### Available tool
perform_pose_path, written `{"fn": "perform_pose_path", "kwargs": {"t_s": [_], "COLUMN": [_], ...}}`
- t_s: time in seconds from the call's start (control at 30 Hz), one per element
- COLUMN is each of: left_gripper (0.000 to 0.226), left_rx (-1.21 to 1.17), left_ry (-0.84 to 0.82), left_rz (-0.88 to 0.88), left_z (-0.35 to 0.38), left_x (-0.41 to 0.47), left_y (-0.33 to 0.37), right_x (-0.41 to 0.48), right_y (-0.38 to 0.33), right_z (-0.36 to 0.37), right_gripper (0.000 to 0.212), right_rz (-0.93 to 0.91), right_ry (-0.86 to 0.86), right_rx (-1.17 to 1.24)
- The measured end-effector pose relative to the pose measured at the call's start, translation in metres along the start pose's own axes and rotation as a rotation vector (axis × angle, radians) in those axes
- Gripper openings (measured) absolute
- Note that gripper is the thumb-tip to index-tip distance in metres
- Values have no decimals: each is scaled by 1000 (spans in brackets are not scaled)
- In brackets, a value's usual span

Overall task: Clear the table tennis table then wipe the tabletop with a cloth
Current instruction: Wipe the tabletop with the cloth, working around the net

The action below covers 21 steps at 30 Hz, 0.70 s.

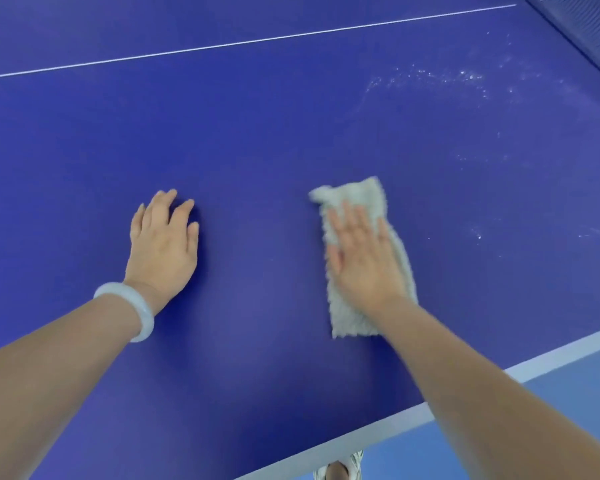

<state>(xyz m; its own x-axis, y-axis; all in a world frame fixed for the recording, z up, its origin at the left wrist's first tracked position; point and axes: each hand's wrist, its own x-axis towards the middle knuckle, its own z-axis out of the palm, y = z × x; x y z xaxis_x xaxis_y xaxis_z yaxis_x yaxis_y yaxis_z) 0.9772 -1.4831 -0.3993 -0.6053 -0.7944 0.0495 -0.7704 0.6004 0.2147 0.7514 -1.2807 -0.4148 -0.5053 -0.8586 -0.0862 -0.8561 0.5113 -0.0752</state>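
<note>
Seen from the head camera, a person leans over a blue table (291,133), both bare arms reaching in from the bottom of the frame. The right hand (364,261), right of centre, presses flat on a pale, fluffy cloth (357,195), fingers straight and close together, none curled round the fabric. The cloth lies folded into a long strip on the tabletop, its ends showing above the fingertips and below the wrist. The left hand (163,244), left of centre, rests palm down on the bare surface, fingers slightly spread and holding nothing; a pale bracelet (132,306) circles that wrist. White specks (430,77) are scattered across the upper right of the tabletop. A thin white line (243,43) crosses the top of the frame, and a dark net (589,26) fills the upper right corner. The table's white edge (395,424) runs across the lower right, with lighter blue floor (568,393) and a shoe (340,469) beyond it.
</note>
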Motion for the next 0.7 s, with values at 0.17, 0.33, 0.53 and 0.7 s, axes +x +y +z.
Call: {"fn": "perform_pose_path", "kwargs": {"t_s": [0.17, 0.33, 0.53, 0.7], "left_gripper": [55, 58, 55, 55], "left_rx": [36, 91, 47, 27], "left_ry": [-40, -52, -30, -11], "left_rz": [-29, -94, -109, -123], "left_z": [13, 32, 32, 33], "left_x": [40, 48, 48, 48], "left_y": [36, 45, 42, 43], "right_x": [-28, -65, 48, 24], "right_y": [-14, -72, -8, 7], "right_z": [5, 19, -2, -1], "right_gripper": [61, 58, 59, 60], "right_rz": [320, -221, -66, 304], "right_ry": [60, -5, -54, 18], "right_rx": [131, 102, 50, 93]}}
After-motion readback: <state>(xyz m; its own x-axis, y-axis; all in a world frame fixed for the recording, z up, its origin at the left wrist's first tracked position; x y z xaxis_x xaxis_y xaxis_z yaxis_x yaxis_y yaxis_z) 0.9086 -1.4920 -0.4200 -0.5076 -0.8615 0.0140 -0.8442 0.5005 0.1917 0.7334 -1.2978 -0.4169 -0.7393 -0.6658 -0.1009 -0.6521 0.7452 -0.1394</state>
